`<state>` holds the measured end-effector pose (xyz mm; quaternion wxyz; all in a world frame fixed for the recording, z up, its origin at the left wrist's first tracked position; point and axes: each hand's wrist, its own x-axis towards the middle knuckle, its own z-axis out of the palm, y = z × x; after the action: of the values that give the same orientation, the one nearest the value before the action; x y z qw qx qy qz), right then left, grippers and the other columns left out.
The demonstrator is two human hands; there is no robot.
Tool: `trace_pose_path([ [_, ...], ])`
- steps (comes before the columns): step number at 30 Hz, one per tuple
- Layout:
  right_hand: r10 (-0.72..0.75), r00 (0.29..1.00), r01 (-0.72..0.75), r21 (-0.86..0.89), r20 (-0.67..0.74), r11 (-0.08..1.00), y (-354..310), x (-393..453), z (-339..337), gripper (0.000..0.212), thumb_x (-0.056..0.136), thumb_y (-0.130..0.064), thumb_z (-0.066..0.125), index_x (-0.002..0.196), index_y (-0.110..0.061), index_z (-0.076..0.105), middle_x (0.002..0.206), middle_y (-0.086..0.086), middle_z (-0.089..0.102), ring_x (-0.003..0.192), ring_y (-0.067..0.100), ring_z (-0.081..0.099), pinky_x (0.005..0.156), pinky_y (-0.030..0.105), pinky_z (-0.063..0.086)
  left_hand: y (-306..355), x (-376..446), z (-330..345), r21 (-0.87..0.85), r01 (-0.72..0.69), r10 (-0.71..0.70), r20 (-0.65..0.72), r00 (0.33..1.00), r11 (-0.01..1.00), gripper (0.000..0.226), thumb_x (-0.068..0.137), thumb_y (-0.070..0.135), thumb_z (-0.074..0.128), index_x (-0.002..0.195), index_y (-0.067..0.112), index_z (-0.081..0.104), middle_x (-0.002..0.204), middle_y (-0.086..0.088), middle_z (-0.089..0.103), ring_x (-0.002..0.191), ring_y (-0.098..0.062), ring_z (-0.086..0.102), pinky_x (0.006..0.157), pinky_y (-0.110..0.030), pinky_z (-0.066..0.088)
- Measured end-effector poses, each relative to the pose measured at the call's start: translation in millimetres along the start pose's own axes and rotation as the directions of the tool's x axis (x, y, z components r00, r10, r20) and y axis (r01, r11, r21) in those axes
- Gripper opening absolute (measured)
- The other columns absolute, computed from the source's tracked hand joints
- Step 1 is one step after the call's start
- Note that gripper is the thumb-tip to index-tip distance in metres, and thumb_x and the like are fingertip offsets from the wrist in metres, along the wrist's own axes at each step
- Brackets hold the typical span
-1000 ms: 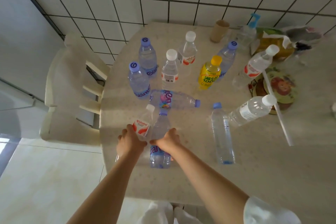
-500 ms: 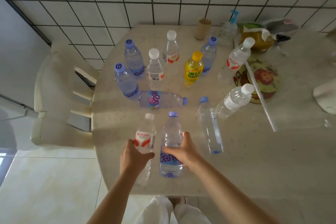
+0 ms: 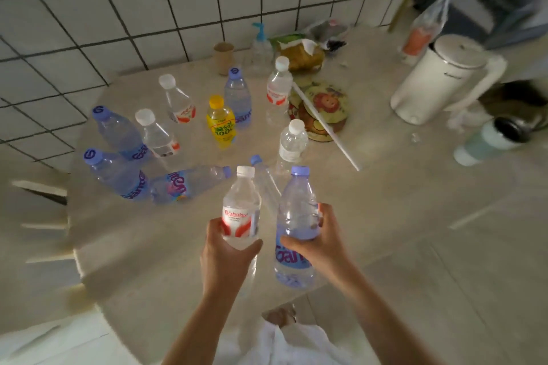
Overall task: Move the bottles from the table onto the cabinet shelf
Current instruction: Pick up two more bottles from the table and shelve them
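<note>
My left hand [image 3: 223,255] grips a clear white-capped bottle with a red label [image 3: 241,207], held upright above the round table [image 3: 148,246]. My right hand [image 3: 321,241] grips a taller bottle with a purple cap and blue label [image 3: 295,216], also lifted upright. Several more bottles remain on the table: a yellow one [image 3: 221,123], two blue-capped ones at the left [image 3: 118,133] [image 3: 118,175], a purple-labelled one lying on its side [image 3: 189,185], and a white-capped one [image 3: 292,142]. No cabinet shelf is in view.
A white kettle [image 3: 436,80] and a pale green tumbler [image 3: 486,145] stand at the right. A paper cup [image 3: 224,58], pump bottle [image 3: 261,47], food bags and a printed mat [image 3: 324,108] with a long white straw [image 3: 324,127] sit near the tiled wall. A chair [image 3: 38,207] is left.
Both hands have lifted their bottles off the table and raised them upright. The view has swung to the right, bringing the kettle and tumbler into sight.
</note>
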<state>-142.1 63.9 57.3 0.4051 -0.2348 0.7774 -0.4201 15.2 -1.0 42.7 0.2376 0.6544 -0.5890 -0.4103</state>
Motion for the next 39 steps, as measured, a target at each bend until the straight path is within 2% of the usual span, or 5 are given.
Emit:
trace_pose_path([
  [7, 0.138, 0.965, -0.08, 0.253, -0.224, 0.964, 25.0, -38.2, -22.1, 0.08, 0.041, -0.036, 0.087, 0.11, -0.025, 0.048, 0.103, 0.004, 0.068, 0.088, 0.019, 0.072, 0.074, 0.046, 0.06, 12.5, -2.4, 26.5, 0.021, -0.197, 0.187, 0.242, 0.952, 0.98, 0.058, 0.053, 0.021, 0.091, 0.09, 0.018, 0.046, 0.083, -0.001, 0.057, 0.077, -0.026, 0.056, 0.067, -0.031, 0.04],
  [14, 0.322, 0.849, -0.094, 0.479, -0.42, 0.873, 56.9, -104.0, -36.8, 0.063, 0.059, -0.008, 0.087, 0.11, -0.019, 0.052, 0.102, 0.008, 0.069, 0.084, 0.02, 0.073, 0.071, 0.038, 0.061, 20.0, -28.6, 52.9, 0.03, -0.355, 0.288, 0.524, 0.802, 0.934, 0.056, 0.055, 0.028, 0.091, 0.092, 0.019, 0.049, 0.089, -0.002, 0.062, 0.082, -0.025, 0.061, 0.075, -0.036, 0.049],
  [24, 0.535, 0.611, 0.014, 0.683, -0.584, 0.73, 111.2, -215.4, -71.0, 0.06, 0.061, -0.015, 0.088, 0.104, -0.027, 0.048, 0.097, -0.002, 0.067, 0.072, 0.004, 0.071, 0.056, 0.017, 0.053, 37.4, -128.4, 99.8, -0.044, -0.505, 0.316, 0.826, 0.467, 0.862, 0.056, 0.058, 0.024, 0.091, 0.095, 0.019, 0.048, 0.091, 0.001, 0.061, 0.079, -0.021, 0.061, 0.069, -0.031, 0.044],
  [31, 0.661, 0.333, 0.189, 0.735, -0.672, 0.651, 185.0, -347.8, -97.9, 0.057, 0.064, -0.012, 0.086, 0.102, -0.028, 0.048, 0.096, -0.002, 0.066, 0.081, 0.012, 0.07, 0.062, 0.021, 0.056, 24.1, -285.6, 123.8, -0.165, -0.624, 0.292, 0.951, 0.106, 0.764, 0.056, 0.064, 0.021, 0.088, 0.103, 0.02, 0.048, 0.087, 0.009, 0.056, 0.073, 0.002, 0.054, 0.057, -0.012, 0.036],
  [39, 0.764, 0.091, 0.228, 0.76, -0.639, 0.608, 274.2, -512.3, -104.6, 0.07, 0.062, -0.024, 0.088, 0.118, -0.026, 0.046, 0.105, -0.003, 0.064, 0.092, 0.015, 0.068, 0.08, 0.033, 0.059, -45.6, -474.5, 125.9, -0.281, -0.704, 0.197, 0.96, -0.201, 0.652, 0.053, 0.06, 0.02, 0.09, 0.098, 0.019, 0.052, 0.086, 0.005, 0.065, 0.075, -0.009, 0.064, 0.064, -0.024, 0.05],
])
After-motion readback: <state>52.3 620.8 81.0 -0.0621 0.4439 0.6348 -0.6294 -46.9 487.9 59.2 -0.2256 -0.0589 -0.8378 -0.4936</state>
